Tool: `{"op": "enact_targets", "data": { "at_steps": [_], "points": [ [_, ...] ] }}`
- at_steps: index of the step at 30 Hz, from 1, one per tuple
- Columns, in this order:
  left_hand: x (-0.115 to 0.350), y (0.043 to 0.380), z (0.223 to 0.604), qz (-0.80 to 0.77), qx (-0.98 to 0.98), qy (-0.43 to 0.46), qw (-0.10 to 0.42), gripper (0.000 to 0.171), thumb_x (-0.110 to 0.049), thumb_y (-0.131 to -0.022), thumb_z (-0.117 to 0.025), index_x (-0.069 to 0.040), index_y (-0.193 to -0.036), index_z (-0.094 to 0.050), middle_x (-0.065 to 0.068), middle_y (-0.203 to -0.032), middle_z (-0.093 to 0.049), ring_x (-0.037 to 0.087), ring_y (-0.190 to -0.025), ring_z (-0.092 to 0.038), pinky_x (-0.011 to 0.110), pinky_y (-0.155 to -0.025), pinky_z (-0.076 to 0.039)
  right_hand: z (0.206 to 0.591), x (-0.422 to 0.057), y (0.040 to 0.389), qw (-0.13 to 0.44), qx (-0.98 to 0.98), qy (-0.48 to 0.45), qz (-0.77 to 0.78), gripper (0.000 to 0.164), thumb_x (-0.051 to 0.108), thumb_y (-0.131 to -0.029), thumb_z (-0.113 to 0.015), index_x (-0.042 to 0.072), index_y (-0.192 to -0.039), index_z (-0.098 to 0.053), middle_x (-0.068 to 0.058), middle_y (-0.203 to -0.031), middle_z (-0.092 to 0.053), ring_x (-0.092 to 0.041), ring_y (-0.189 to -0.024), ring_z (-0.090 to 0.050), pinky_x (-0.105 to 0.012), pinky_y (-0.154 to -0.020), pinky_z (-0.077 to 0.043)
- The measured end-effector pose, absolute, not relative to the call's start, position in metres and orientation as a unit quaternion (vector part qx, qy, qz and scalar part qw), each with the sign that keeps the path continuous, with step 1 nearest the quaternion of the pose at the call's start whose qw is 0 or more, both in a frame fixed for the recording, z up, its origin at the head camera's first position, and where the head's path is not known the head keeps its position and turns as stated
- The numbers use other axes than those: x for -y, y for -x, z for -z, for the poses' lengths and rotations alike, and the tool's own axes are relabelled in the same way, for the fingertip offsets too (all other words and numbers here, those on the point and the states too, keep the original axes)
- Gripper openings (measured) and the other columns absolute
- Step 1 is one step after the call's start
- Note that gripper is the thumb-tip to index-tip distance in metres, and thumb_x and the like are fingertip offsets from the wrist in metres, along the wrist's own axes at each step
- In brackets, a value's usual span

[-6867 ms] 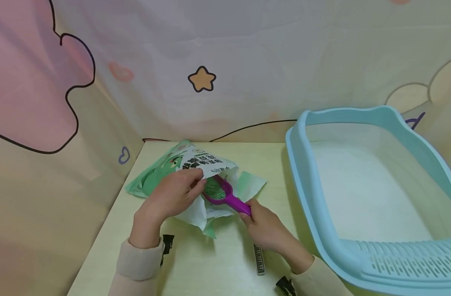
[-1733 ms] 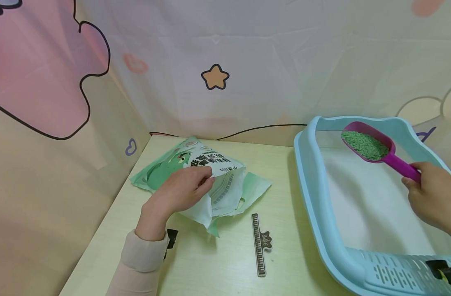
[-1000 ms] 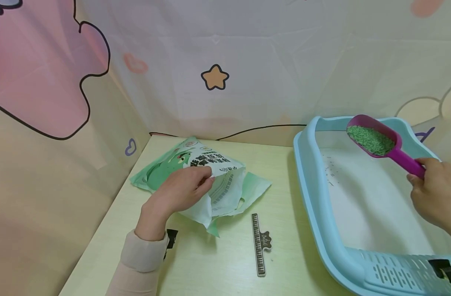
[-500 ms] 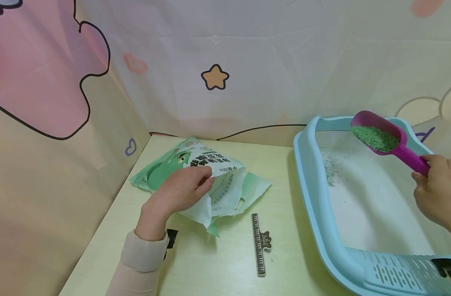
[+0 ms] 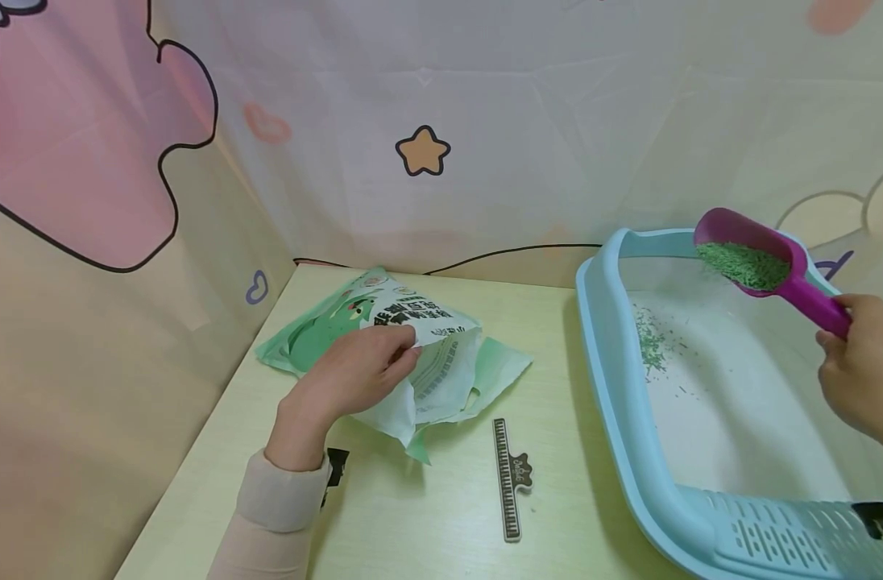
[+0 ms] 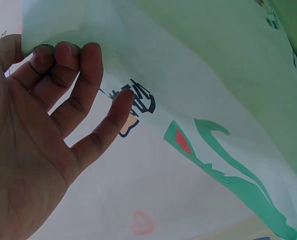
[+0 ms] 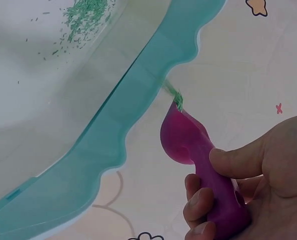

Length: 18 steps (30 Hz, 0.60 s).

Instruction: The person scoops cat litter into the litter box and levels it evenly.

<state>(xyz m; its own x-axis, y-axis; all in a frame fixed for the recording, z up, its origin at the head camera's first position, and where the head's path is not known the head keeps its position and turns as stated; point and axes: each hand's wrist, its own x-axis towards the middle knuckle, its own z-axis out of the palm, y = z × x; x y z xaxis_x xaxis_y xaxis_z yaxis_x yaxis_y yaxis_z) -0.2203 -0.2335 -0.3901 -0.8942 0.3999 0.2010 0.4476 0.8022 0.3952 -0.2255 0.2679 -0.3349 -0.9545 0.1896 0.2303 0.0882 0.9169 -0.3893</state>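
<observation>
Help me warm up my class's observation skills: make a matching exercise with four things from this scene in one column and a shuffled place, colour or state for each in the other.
Things
1. Scoop
2. Bag
3. Tray
4. Clip

Descriptions
A. Green and white, its torn edge pinched by the left hand
B. Lying on the table, touched by neither hand
C. Purple, gripped by the right hand
D. Light blue, slotted at the near end

Right pairs: 1-C, 2-A, 3-D, 4-B
</observation>
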Motion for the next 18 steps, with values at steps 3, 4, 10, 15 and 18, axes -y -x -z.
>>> {"op": "enact_targets", "data": {
  "at_steps": [3,4,10,15,18],
  "points": [
    [0.233,0.22,0.391,0.221,0.948,0.224,0.054,0.035,-0.027,-0.106,-0.052,-0.021,-0.073,-0.046,-0.007,-0.062,-0.036,0.008,-0.058,-0.037,0.026,-0.057,-0.032,0.335,-0.269,0.227,0.13,0.967,0.08,-0.203,0.054,-0.011,-0.101,-0.043,-0.019,-0.149,-0.021,-0.044,-0.129,-0.031,-0.057,-0.109,-0.032,-0.079,-0.093,-0.04],
    [0.233,0.22,0.391,0.221,0.948,0.224,0.054,0.035,-0.027,-0.106,-0.052,-0.021,-0.073,-0.046,-0.007,-0.062,-0.036,0.008,-0.058,-0.038,0.026,-0.057,-0.032,0.335,-0.269,0.228,0.128,0.966,0.083,-0.208,0.054,-0.011,-0.101,-0.043,-0.018,-0.15,-0.02,-0.044,-0.13,-0.031,-0.058,-0.11,-0.032,-0.08,-0.094,-0.04],
    [0.233,0.221,0.39,0.221,0.948,0.224,0.052,0.034,-0.027,-0.106,-0.052,-0.021,-0.073,-0.047,-0.007,-0.062,-0.036,0.008,-0.058,-0.038,0.026,-0.057,-0.032,0.334,-0.272,0.231,0.124,0.958,0.091,-0.243,0.056,-0.013,-0.101,-0.04,-0.016,-0.153,-0.017,-0.044,-0.136,-0.03,-0.061,-0.113,-0.034,-0.08,-0.097,-0.039],
    [0.233,0.221,0.391,0.222,0.948,0.223,0.052,0.034,-0.027,-0.106,-0.052,-0.021,-0.073,-0.046,-0.007,-0.063,-0.036,0.008,-0.058,-0.038,0.026,-0.057,-0.032,0.333,-0.276,0.232,0.135,0.956,0.081,-0.246,0.057,-0.015,-0.101,-0.036,-0.015,-0.154,-0.015,-0.046,-0.141,-0.029,-0.064,-0.117,-0.034,-0.079,-0.105,-0.031],
    [0.233,0.221,0.39,0.223,0.948,0.222,0.052,0.034,-0.027,-0.106,-0.052,-0.021,-0.073,-0.046,-0.007,-0.063,-0.036,0.008,-0.058,-0.037,0.026,-0.057,-0.031,0.335,-0.28,0.233,0.146,0.957,0.075,-0.239,0.057,-0.016,-0.101,-0.036,-0.015,-0.154,-0.015,-0.046,-0.141,-0.029,-0.064,-0.115,-0.035,-0.078,-0.105,-0.031]
  ]
}}
